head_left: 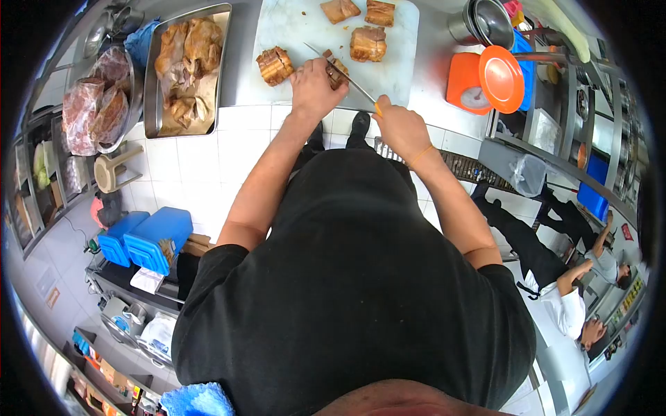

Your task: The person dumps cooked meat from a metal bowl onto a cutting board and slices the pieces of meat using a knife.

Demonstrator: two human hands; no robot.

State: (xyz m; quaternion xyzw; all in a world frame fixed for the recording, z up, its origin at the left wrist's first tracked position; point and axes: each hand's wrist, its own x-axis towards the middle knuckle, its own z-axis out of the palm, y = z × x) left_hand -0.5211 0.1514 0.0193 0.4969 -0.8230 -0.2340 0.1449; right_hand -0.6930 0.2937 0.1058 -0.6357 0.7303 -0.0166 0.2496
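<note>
My right hand (402, 130) is wrapped round the yellow handle of a knife (357, 86), whose blade slants up and left across a piece of roast pork (338, 71). Fingers of my left hand (316, 87) press on that same piece, close beside the blade. All this is on a white cutting board (295, 28). A browned pork chunk (275, 66) sits just left of my left hand. Farther up the board lie a larger chunk (368, 44) and two smaller pieces, one pale (340, 10) and one browned (380, 12). My fingers partly hide the piece under the knife.
Left of the board stands a metal tray (218, 83) of cooked poultry, beside wrapped meat (97, 104) in a bowl. To the right are an orange scale (458, 76), an orange plate (502, 80) and metal pots (485, 24). Two other people (541, 256) stand at the right.
</note>
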